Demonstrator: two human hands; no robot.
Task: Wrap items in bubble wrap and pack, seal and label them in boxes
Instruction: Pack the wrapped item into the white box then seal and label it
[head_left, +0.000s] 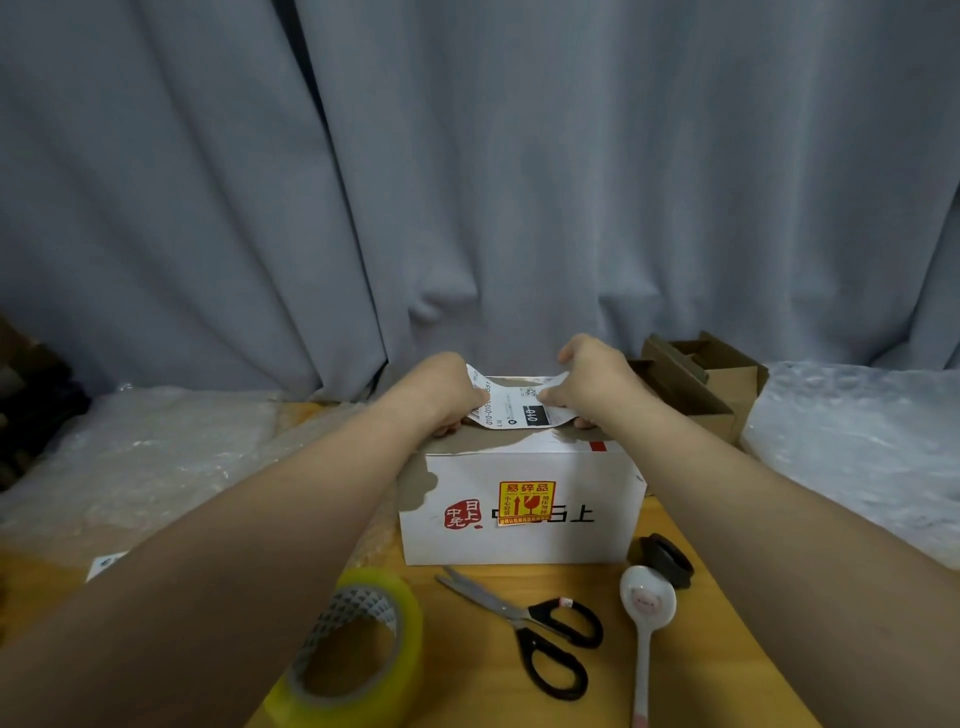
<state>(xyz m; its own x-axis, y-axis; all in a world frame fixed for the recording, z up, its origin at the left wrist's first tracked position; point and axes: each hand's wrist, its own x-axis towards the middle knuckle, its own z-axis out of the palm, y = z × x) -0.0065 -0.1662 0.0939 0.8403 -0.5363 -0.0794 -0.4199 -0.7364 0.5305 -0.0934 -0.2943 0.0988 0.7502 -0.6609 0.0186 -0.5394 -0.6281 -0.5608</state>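
White cardboard box (519, 535) is sitting closed mid-table, and I'm watching both hands working over its top face. My left hand (441, 395) is pinching the left end of the shipping label (511, 408), my right hand (592, 379) is pinching the right end. The label is bowing between them over the far half of the lid; I cannot tell if it is touching.

A fragile sticker (525, 501) is showing on the near wall. A tape roll (358, 639), scissors (540, 634), a spoon (647, 613) and a black ring (662, 558) are crowding the near table (467, 686) edge. Bubble wrap (130, 467) is lying on the left, with more on the right, and a brown carton (696, 384) is sitting just beside the box's far right corner.
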